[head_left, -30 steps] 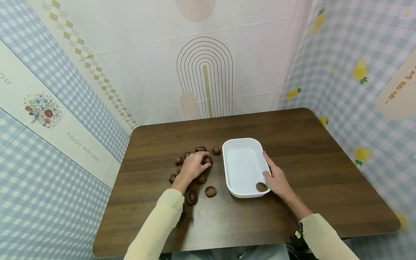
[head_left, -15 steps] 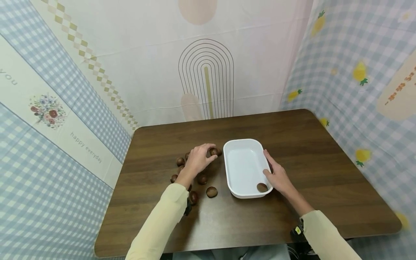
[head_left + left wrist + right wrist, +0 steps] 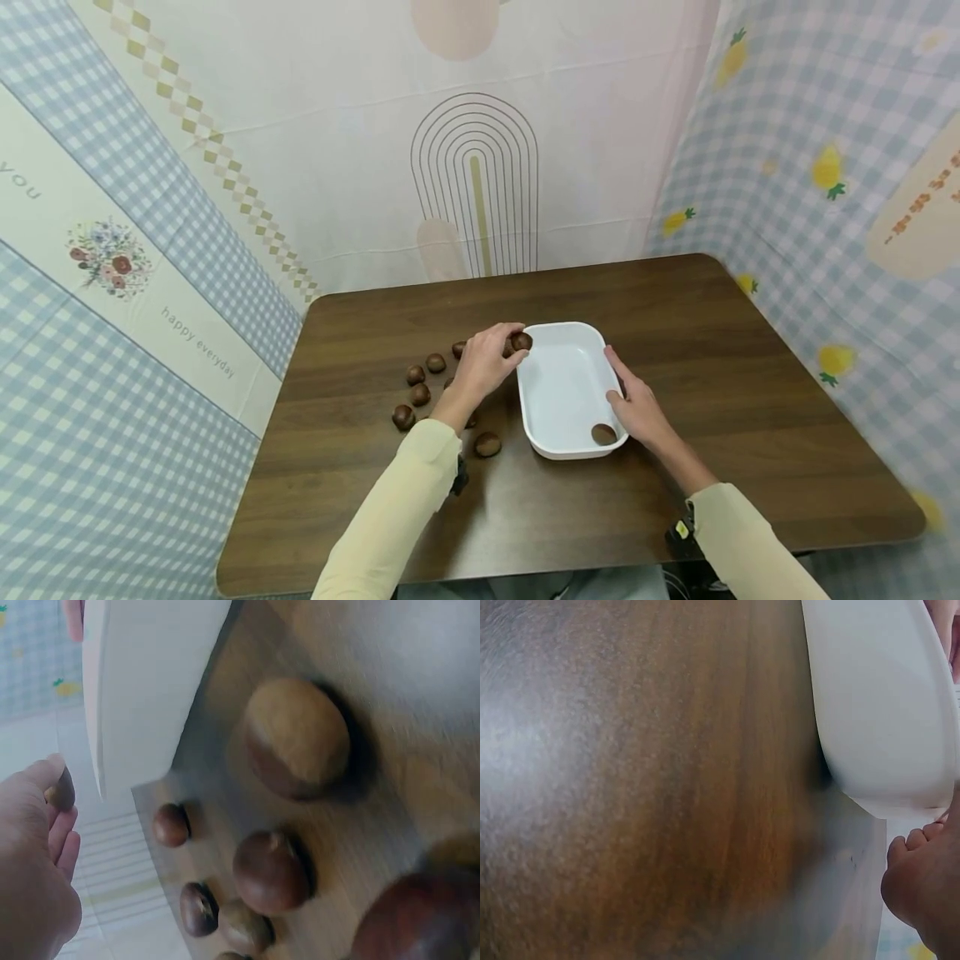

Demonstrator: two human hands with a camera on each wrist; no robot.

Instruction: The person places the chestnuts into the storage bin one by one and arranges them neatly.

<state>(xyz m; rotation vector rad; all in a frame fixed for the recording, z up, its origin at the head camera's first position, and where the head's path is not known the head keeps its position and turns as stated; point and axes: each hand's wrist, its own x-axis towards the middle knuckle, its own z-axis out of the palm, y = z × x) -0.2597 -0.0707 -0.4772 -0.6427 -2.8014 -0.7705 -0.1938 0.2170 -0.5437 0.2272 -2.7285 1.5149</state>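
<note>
My left hand (image 3: 491, 358) pinches a brown chestnut (image 3: 521, 341) between thumb and fingers at the far left corner of a white rectangular tub (image 3: 570, 379). In the left wrist view the held chestnut (image 3: 61, 791) is raised beside the tub's wall (image 3: 150, 682). My right hand (image 3: 641, 412) grips the tub's right side, its thumb over the rim. One chestnut (image 3: 603, 434) lies inside, at the near right corner. Several more chestnuts (image 3: 420, 394) are scattered on the table left of the tub, some partly hidden by my left hand and arm.
A dark wooden table (image 3: 750, 433) carries everything. A single chestnut (image 3: 487, 444) sits closest to the tub's near left side. Patterned cloth (image 3: 600, 167) hangs along the back and both sides of the table.
My left hand has moved right from among the chestnuts to the tub's left rim, a chestnut now between its fingers. The right hand and tub have stayed in place.
</note>
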